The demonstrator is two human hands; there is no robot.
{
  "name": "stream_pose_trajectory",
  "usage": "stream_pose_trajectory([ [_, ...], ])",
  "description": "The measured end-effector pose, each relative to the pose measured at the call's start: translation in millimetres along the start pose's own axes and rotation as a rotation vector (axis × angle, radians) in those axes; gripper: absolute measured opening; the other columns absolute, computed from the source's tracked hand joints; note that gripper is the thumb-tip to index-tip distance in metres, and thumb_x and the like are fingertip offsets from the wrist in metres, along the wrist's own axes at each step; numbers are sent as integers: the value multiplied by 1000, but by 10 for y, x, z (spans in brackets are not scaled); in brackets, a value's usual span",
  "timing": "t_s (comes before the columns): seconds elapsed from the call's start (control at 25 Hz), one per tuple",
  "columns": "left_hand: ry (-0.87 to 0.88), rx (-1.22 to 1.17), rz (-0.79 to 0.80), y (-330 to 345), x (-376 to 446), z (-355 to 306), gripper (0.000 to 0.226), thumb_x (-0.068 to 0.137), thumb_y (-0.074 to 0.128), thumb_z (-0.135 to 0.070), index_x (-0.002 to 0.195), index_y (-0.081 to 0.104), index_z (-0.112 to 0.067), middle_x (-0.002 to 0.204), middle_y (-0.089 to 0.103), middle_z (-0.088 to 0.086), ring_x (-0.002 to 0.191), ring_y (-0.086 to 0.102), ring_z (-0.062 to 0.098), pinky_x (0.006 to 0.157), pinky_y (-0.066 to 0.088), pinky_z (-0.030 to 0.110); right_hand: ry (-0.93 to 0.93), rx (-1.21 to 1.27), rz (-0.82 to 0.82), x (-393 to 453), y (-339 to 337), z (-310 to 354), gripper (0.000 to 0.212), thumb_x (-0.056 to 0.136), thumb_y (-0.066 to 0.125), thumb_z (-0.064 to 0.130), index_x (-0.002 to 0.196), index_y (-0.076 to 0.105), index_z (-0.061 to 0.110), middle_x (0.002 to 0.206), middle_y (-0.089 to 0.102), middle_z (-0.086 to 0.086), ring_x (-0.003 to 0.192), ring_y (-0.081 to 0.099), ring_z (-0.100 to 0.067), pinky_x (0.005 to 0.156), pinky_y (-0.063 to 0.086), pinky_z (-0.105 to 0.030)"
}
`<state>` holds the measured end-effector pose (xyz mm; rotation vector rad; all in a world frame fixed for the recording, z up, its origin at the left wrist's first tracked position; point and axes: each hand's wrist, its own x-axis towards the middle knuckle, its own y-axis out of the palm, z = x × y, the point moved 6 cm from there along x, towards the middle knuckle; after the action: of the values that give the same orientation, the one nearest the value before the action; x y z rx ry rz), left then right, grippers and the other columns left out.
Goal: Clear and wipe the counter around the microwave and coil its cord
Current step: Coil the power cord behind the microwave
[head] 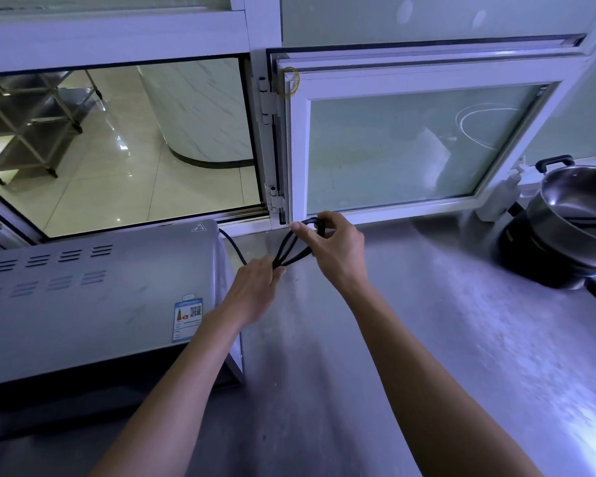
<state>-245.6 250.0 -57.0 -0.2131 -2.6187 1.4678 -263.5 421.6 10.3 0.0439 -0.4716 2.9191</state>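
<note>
While looped cord [295, 247] spans between, left hand [255, 290], right hand [334, 247] pinch ends.

Counts of things on and around the tabletop [427, 321]

There were two hands, left [255, 290] and right [338, 249]; one microwave [93, 297]; one black cord [295, 247]; one steel pot [575, 215]; one white bottle [499, 197]; two windows.

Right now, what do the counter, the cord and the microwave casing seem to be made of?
Counter: probably brushed stainless steel; grey, dull sheen, fine scratches.
Cord: black, matte, flexible, likely rubber or plastic sheathing; it bends into loops between the left hand and right hand.
Microwave casing: seemingly painted or coated sheet metal; grey, with punched vent slots.
</note>
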Motion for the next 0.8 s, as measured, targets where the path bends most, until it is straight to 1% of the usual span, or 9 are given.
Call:
stream_pose_trajectory([
  [0.08,-7,-22,-21,51,-26,26,21,106,28,-38,87,36,-34,81,44,-13,78,40,11,74,30,35,10,0,-37,22,-28,-24,51,70,81,60,101,64,23,93,70,7,87,64,0,67,47,-7],
  [0.2,-30,-65,-38,101,-23,53,18,105,29,-39,92,39,-32,85,45,-14,84,41,12,79,32,34,21,21,-40,44,-30,-50,46,77,78,54,106,68,19,90,69,10,84,63,3,68,43,-7],
  [0.28,-29,-80,-55,101,-22,41,18,105,29,-41,93,39,-32,86,45,-16,86,43,15,78,31,33,-7,-14,-34,48,-8,-30,36,83,73,50,95,72,16,75,67,8,69,60,-2,61,42,-12],
  [0.36,-33,-95,-71,97,-30,39,17,104,30,-42,92,38,-34,86,43,-17,86,42,15,78,30,32,-28,-15,-54,64,-13,-21,27,87,69,41,79,73,16,65,67,0,64,62,-15,59,49,-29],
  [0.4,-36,-108,-83,92,-38,36,17,104,31,-42,90,35,-35,86,43,-17,85,40,13,78,30,31,-15,12,-65,72,-31,-20,23,88,69,35,75,73,16,63,67,-3,63,65,-21,60,52,-32],
  [0.56,-8,-158,-138,37,-42,20,14,105,32,-39,99,41,-30,91,44,-10,89,37,11,87,32,32,92,144,-74,128,-101,-64,16,88,68,20,74,73,13,59,64,-11,52,70,-26,57,58,-34],
  [0.64,5,-159,-147,48,-27,30,26,105,30,-39,107,50,-22,94,46,-8,90,39,13,91,33,33,112,158,-70,141,-95,-74,16,89,67,18,74,73,13,59,64,-9,54,71,-25,57,57,-30],
  [0.72,-3,-142,-171,51,-17,26,33,104,26,-43,101,51,-22,90,48,-7,87,42,15,86,35,34,142,202,-65,145,-71,-91,16,89,67,15,74,74,14,60,64,-5,56,72,-26,58,59,-29],
  [0.8,-15,-113,-203,42,-2,26,38,102,22,-47,92,50,-24,84,52,-5,82,46,18,79,36,35,177,252,-41,158,-31,-128,14,89,67,15,78,75,11,63,65,-4,57,72,-25,68,63,-38],
])
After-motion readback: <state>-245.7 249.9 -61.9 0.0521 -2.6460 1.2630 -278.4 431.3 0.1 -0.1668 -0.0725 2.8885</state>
